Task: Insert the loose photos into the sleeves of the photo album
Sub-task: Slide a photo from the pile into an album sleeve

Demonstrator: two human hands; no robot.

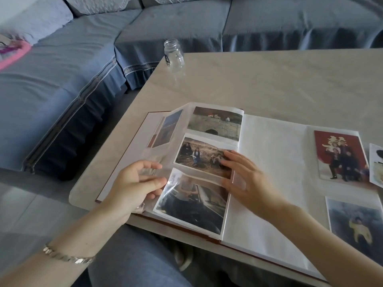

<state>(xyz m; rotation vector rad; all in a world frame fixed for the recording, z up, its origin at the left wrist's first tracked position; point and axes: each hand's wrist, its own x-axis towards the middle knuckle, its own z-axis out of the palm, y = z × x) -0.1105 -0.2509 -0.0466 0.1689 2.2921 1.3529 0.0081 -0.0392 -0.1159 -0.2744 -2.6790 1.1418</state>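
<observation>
Alignment of photo to sleeve is the relation that governs the coming move. The photo album (269,162) lies open on the table (269,79), spine running away from me. The left page carries three landscape sleeves, and each holds a print: the top photo (215,123), the middle photo (199,154) and the bottom photo (192,206).

My left hand (134,183) has its fingers curled round the outer edge of this clear sleeve page (178,125) and pinches it, holding that edge raised off the page beneath. My right hand (242,175) is flat, fingers straight and holding nothing. Its fingertips rest on the spine-side end of the middle photo.

I judge that the sleeves load from the spine side, so a print travels leftward along its long axis.

The loose prints lie on the blank right page, well to the right of my right hand:
- the red photo (339,156), long axis pointing away from me;
- the yellow-figure photo (354,220), nearer to me;
- a third photo (376,164), cut off by the frame edge.

The right hand is the nearer hand to all three. The red photo would need a quarter turn to match a landscape sleeve.
</observation>
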